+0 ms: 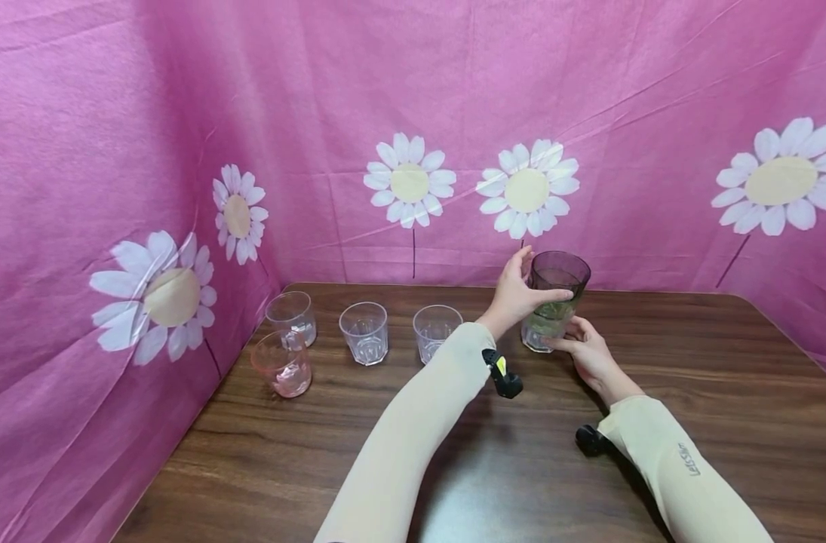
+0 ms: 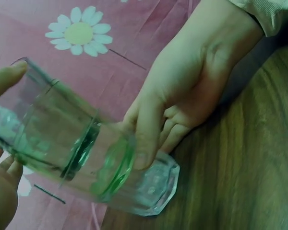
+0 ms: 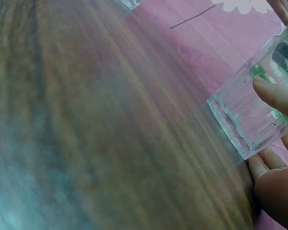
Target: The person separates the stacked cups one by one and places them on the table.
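Our left hand (image 1: 510, 300) grips the dark cup (image 1: 562, 265) above the green cup (image 1: 547, 320) and clear cup (image 1: 536, 342), toward the table's (image 1: 501, 467) back; our right hand (image 1: 592, 359) holds the stack low. We'd best brace its base, keeping the rims level.

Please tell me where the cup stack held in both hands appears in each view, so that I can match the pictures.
Head: the cup stack is right of centre, slightly below mid-height.
Left wrist: it slants from the left side down to lower centre.
Right wrist: at the right edge, cut off by the frame.
Shared landmark: the right hand, at the stack's lower end in all three.
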{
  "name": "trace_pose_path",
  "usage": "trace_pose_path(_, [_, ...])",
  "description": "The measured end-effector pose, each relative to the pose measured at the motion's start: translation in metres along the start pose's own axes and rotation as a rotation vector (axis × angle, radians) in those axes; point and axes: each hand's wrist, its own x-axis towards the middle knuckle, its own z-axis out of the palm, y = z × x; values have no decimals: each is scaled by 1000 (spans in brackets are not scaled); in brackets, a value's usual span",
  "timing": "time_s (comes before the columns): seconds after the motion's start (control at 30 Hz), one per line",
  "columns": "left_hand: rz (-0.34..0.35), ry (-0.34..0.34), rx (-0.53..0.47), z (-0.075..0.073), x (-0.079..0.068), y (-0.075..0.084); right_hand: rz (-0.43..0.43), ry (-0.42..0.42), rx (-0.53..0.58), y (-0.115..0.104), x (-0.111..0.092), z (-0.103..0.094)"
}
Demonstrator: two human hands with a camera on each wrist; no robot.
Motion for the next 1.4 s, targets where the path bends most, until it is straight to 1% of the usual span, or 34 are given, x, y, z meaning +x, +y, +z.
trace_pose_path(0.1, [-4, 5, 76, 4, 0, -1, 2, -2, 4, 1, 0, 0])
trace_pose_path(0.17, [4, 11, 107, 6, 0, -3, 5, -1, 2, 1, 0, 0])
trace_pose_path(0.33, [25, 33, 126, 5, 0, -6, 11, 6, -11, 1, 0, -1])
trace_pose_path(0.57, [22, 76, 114, 5, -1, -10, 22, 9, -23, -1, -1, 0])
trace_pose_path(0.67, [31, 88, 132, 5, -2, -11, 33, 8, -33, -1, -1, 0])
trace_pose_path(0.83, [79, 105, 208, 5, -4, -14, 46, 5, -44, 0, 0, -1])
trace_pose_path(1.0, [129, 135, 262, 6, -5, -17, 32, -3, -42, 0, 0, 0])
trace_pose_path(1.03, [134, 143, 272, 6, -5, -16, 30, -5, -32, 0, 0, 0])
trace_pose_path(1.17, [143, 176, 238, 6, -4, -9, 35, -17, -9, -1, -2, 0])
trace_pose_path(1.23, [153, 170, 228, 6, -4, -3, 39, -13, 0, -1, -2, 0])
trace_pose_path(1.3, [169, 155, 214, 5, -4, 2, 39, -13, -14, -1, -2, 0])
trace_pose_path(1.4, [187, 132, 195, 2, -3, 8, 40, -6, -7, -1, -2, 0])
